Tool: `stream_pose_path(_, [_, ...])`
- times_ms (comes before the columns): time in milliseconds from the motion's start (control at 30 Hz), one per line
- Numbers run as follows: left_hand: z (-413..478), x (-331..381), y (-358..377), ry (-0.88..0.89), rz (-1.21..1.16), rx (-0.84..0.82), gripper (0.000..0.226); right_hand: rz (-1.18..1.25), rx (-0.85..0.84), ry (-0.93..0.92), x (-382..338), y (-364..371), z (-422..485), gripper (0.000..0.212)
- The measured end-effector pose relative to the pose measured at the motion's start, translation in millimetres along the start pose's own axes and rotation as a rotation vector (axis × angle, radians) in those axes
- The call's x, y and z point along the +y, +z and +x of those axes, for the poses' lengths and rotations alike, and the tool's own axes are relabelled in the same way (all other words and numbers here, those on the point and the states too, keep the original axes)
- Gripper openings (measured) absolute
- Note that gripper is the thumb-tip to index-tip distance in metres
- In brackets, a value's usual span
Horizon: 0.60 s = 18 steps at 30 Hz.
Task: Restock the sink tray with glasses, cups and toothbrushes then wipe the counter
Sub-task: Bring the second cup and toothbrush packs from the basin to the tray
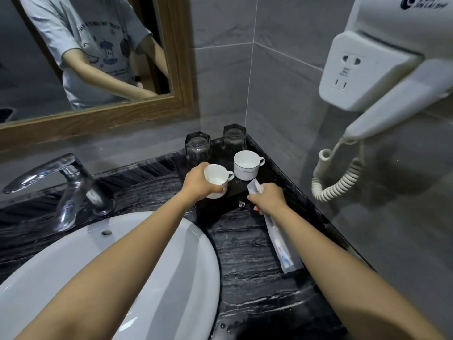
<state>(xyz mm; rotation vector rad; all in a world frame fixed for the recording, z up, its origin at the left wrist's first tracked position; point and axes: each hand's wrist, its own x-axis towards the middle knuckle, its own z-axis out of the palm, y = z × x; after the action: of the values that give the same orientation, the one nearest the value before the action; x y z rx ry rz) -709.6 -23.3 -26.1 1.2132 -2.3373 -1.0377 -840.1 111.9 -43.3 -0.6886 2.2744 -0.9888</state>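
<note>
A black tray [268, 173] sits in the counter's back right corner. Two clear glasses [197, 147] [234, 138] stand upside down at its back. A white cup [246, 165] stands upright in front of the right glass. My left hand [199, 184] grips a second white cup [217, 179], tilted, over the tray's front left. My right hand [268, 198] holds a wrapped toothbrush packet [255, 187] just above the tray's front right edge. Another toothbrush packet [282, 244] lies on the counter under my right forearm.
A white basin [171, 253] fills the lower left, with a chrome tap [71, 182] behind it. A wall hair dryer [372, 77] with a coiled cord [338, 182] hangs on the right wall. A wood-framed mirror [176, 69] is above the black marble counter [247, 278].
</note>
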Motion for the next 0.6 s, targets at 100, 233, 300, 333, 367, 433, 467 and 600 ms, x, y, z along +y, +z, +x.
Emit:
stream_pose_path(100, [6, -8, 3, 0.006, -0.019, 0.001, 0.064, 0.045, -0.025, 0.095, 11, 13, 9, 0.017])
stream_pose_path(233, [12, -18, 3, -0.019, -0.045, 0.002, 0.078, 0.251, -0.008, 0.236, 19, 34, 21, 0.039])
stream_pose_path(300, [14, -21, 1, -0.034, -0.06, 0.002, 0.086, 0.318, -0.001, 0.282, 23, 43, 27, 0.034])
stream_pose_path(333, [14, -23, 1, -0.034, -0.06, 0.0, 0.089, 0.34, 0.003, 0.299, 24, 47, 30, 0.028])
stream_pose_path(367, [15, -24, 0, -0.03, -0.057, -0.004, 0.091, 0.354, 0.008, 0.313, 26, 50, 32, 0.024])
stream_pose_path(433, [16, -25, 0, -0.028, -0.055, -0.017, 0.094, 0.371, 0.018, 0.332, 28, 55, 36, 0.022])
stream_pose_path(467, [17, -26, 0, -0.028, -0.053, -0.024, 0.095, 0.382, 0.022, 0.343, 30, 56, 38, 0.023])
stream_pose_path(600, [17, -28, -1, -0.015, -0.05, -0.044, 0.097, 0.443, 0.037, 0.382, 33, 63, 41, 0.017])
